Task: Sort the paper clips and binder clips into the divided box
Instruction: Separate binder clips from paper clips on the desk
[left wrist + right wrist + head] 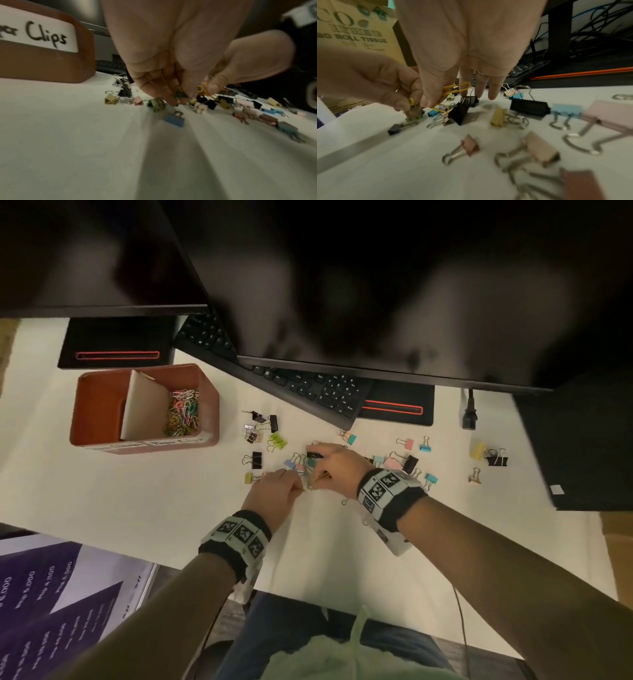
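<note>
A brown divided box (102, 405) stands at the left of the white table; its right compartment holds a heap of coloured paper clips (183, 412). Binder clips (277, 441) of many colours lie scattered across the middle and right of the table. Both hands meet low over them. My right hand (436, 100) pinches a large yellow paper clip (456, 87) between thumb and index finger, its other fingers pointing down. My left hand (192, 93) has its fingers curled round small paper clips (200, 89), yellow and green. A blue binder clip (175, 120) lies just under it.
A black keyboard (308, 388) and two monitor stands sit behind the clips under dark screens. A black computer case (582, 440) and a power plug (469, 416) are at the right. Purple leaflets (51, 594) lie at the lower left. The box's front label (42, 36) reads "Clips".
</note>
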Demonstrator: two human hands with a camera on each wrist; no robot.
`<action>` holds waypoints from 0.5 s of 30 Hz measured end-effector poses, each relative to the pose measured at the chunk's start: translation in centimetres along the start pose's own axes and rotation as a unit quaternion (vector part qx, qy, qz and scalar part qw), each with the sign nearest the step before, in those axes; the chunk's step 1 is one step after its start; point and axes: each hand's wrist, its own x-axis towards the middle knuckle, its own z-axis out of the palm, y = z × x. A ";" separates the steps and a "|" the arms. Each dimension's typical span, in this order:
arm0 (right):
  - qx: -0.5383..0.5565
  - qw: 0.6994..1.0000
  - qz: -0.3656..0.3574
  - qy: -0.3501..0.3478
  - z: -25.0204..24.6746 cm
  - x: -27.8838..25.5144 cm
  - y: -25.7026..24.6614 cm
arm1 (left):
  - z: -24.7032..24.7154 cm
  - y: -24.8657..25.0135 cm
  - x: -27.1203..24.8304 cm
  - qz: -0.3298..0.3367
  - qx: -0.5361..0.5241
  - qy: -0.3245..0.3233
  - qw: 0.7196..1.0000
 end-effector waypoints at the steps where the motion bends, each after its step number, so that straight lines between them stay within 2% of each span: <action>1: -0.003 1.000 -0.002 0.005 0.3 -0.5 0.2 | -0.4 -0.3 -0.2 -0.006 -0.032 0.006 0.999; 4: -0.005 0.999 -0.009 0.033 0.8 -1.8 0.4 | -1.4 -1.4 -0.4 -0.011 -0.071 0.036 0.997; 7: -0.004 0.997 -0.040 0.073 0.1 -1.0 -0.4 | -2.9 -2.8 -0.6 0.002 -0.089 0.096 0.991; 11: 0.005 0.990 -0.078 0.114 -1.0 3.9 -4.1 | -6.1 -5.5 -1.3 -0.011 -0.118 0.148 0.982; 13: 0.004 0.992 -0.067 0.110 -1.3 6.9 -6.0 | -8.4 -6.9 -1.5 0.003 -0.107 0.165 0.980; 15: -0.010 0.997 -0.037 0.066 -1.3 9.2 -7.3 | -11.1 -8.4 -1.4 0.018 -0.101 0.181 0.978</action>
